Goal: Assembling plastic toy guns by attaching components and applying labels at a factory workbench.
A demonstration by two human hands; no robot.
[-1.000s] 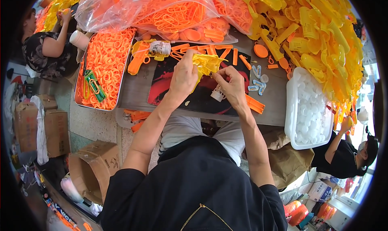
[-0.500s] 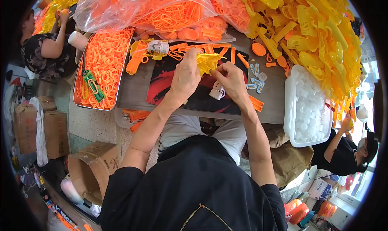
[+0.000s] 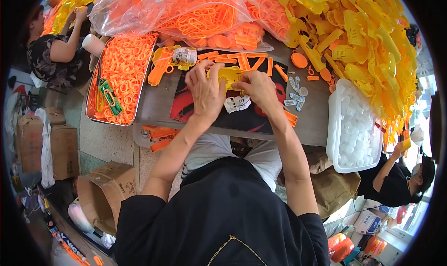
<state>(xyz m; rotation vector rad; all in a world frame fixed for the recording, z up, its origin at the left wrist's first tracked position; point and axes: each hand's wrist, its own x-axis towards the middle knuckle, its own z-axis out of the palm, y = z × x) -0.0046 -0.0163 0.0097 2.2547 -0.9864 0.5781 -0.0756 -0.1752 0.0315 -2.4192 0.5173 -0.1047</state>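
A yellow plastic half-shell, hollow side facing up, is between my hands over the dark mat with red patterning. My left hand has its curled fingers at the shell's left end. My right hand pinches the right end with thumb and fingers. Just below the shell, a white cylindrical part with dark details lies on the mat. Beyond my left hand rests a toy gun with an orange grip, yellow frame and clear-white drum.
A metal tray of orange rings stands left, a green tool on top. Bagged orange parts and heaped yellow shells fill the back. A white bin of translucent caps sits right. Two people work at the sides.
The yellow shell has come down and turned so its hollow side shows. My right hand has shifted slightly left and lower. The white part now lies further left, turned sideways.
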